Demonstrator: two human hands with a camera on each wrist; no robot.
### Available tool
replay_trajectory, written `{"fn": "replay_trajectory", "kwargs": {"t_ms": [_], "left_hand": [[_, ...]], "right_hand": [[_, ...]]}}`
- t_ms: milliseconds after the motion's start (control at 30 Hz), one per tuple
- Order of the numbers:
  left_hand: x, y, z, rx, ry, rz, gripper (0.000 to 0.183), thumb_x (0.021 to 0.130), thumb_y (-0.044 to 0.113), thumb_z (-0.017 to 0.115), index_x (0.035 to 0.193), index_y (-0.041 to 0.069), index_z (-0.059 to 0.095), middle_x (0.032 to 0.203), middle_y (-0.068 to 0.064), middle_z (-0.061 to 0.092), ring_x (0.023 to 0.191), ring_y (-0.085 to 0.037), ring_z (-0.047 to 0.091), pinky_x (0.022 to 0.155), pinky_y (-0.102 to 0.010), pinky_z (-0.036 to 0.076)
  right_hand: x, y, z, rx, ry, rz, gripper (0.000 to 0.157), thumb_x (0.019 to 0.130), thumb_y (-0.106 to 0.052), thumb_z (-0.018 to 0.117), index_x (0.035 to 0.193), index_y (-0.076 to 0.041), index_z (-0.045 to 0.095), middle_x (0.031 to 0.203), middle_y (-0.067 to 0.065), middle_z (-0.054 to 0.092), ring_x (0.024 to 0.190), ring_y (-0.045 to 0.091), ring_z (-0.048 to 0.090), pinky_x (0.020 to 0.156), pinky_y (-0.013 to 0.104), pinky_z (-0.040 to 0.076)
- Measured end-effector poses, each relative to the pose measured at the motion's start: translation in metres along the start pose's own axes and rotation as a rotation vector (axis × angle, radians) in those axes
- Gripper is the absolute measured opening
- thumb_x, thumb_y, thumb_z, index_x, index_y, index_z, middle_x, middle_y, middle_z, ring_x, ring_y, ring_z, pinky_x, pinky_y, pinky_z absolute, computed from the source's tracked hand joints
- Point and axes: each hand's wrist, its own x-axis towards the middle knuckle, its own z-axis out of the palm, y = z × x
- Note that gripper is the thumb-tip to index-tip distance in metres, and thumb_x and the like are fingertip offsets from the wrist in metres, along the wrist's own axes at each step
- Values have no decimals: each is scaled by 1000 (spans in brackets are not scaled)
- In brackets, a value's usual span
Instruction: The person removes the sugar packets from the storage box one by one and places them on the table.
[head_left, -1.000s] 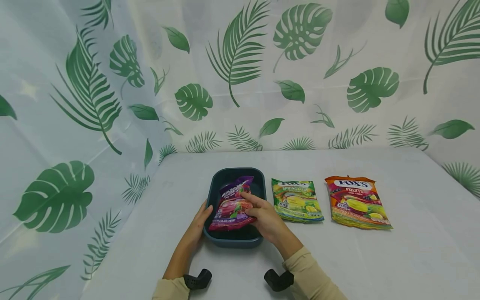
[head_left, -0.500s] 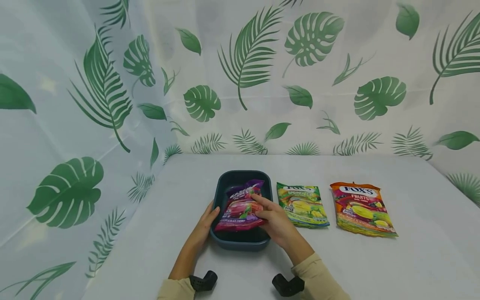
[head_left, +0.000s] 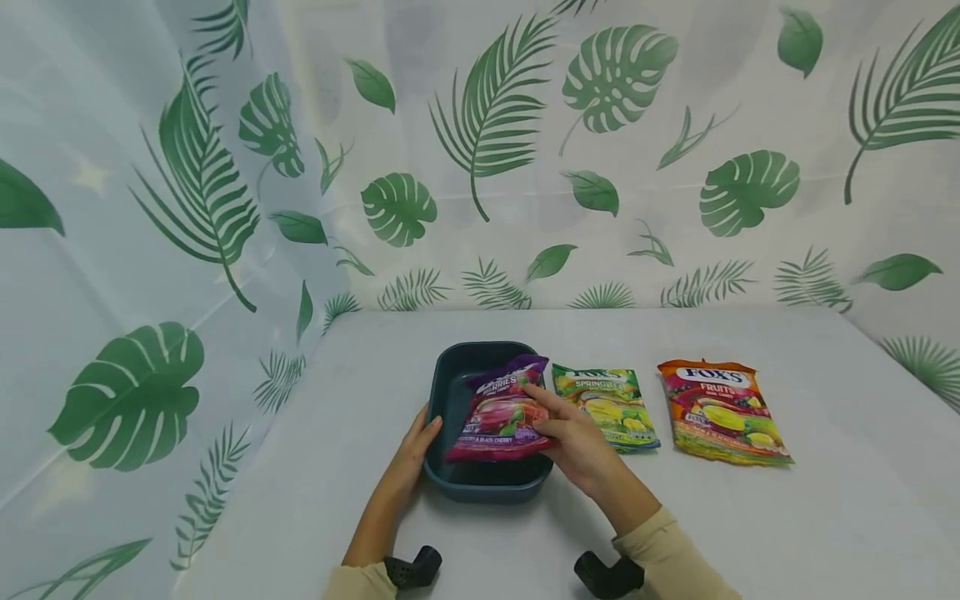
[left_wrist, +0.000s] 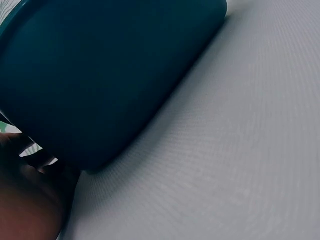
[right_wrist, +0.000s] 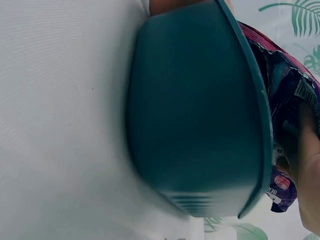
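Note:
A dark teal plastic tub (head_left: 491,493) stands on the table. My left hand (head_left: 405,458) holds its left side, fingers along the outer wall and thumb at the rim. In the left wrist view, that hand (left_wrist: 30,185) is dark beside the tub's wall (left_wrist: 110,75). My right hand (head_left: 581,446) pinches a purple and pink candy bag (head_left: 498,417) by its right edge, thumb and index finger on the front. The bag is tilted over the tub and overlaps its right rim. The right wrist view shows the bag's back (right_wrist: 285,85) above the tub's rim, with the right hand's fingers against it.
Right of the tub lies a green and yellow Fox's candy bag (head_left: 611,408), partly behind my right hand. Farther right is an orange and red Fox's fruits bag (head_left: 723,412). A leaf-patterned curtain (head_left: 480,200) encloses the white table (head_left: 360,383) at the back and sides.
My right hand has moved up and to the right with the purple candy bag, which now overlaps the tub's right rim. The left hand stays at the tub. The head view has shifted slightly.

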Motion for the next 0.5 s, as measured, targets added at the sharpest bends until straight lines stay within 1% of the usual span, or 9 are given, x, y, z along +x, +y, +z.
{"fn": "replay_trajectory", "kwargs": {"t_ms": [133, 267, 367, 500], "left_hand": [[-1, -1, 0, 9, -4, 6, 68, 97, 43, 41, 152, 10, 18, 159, -18, 14, 147, -38, 7, 115, -63, 5], [-1, -1, 0, 12, -10, 18, 69, 97, 43, 41, 152, 9, 18, 159, -18, 13, 147, -39, 7, 115, -63, 5], [-1, -1, 0, 23, -10, 22, 68, 97, 43, 41, 152, 10, 17, 159, -18, 13, 147, -39, 7, 115, -63, 5], [-1, -1, 0, 33, -6, 18, 69, 97, 44, 41, 152, 9, 17, 159, -18, 13, 147, -39, 7, 115, -63, 5]], "right_hand": [[-11, -6, -6, 9, 9, 0, 57, 96, 1, 35, 151, -14, 25, 159, 14, 5, 139, 35, 24, 111, 38, 36], [-20, -11, -13, 7, 12, 9, 58, 98, -1, 36, 151, -18, 22, 159, 13, 1, 140, 35, 21, 105, 31, 43], [-26, -13, -19, 9, 9, 11, 58, 98, -2, 35, 152, -18, 20, 159, 13, 1, 139, 33, 22, 98, 24, 48], [-34, -15, -27, 11, -3, -10, 58, 99, -5, 36, 152, -18, 18, 158, 13, 2, 136, 29, 26, 93, 19, 49]]}}
